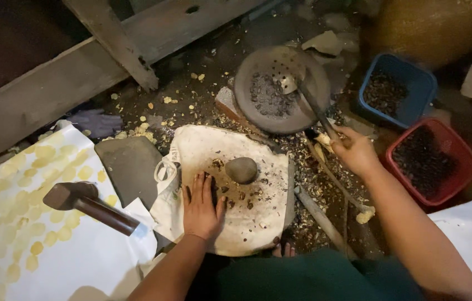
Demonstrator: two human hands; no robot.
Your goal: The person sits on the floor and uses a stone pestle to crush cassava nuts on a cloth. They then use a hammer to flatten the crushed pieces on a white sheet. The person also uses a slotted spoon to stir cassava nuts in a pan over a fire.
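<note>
Left hand (201,205) lies flat, fingers spread; right hand (353,149) grips slotted ladle (303,92), handle running diagonally, bowl pointing up-left.

Both forearms are bare from the elbow down, with no sleeve, watch, bracelet or glove on either one. The left hand (201,205) and the right hand (355,150) carry no rings that can be made out, and the nails look short and unpainted, though the picture is too dim and soft to be sure of finer marks. Below the arms, at the bottom edge, a dark green garment (308,278) covers the lap, plain and without pattern, and a few bare toes (284,250) peek out from under its upper hem.
</note>
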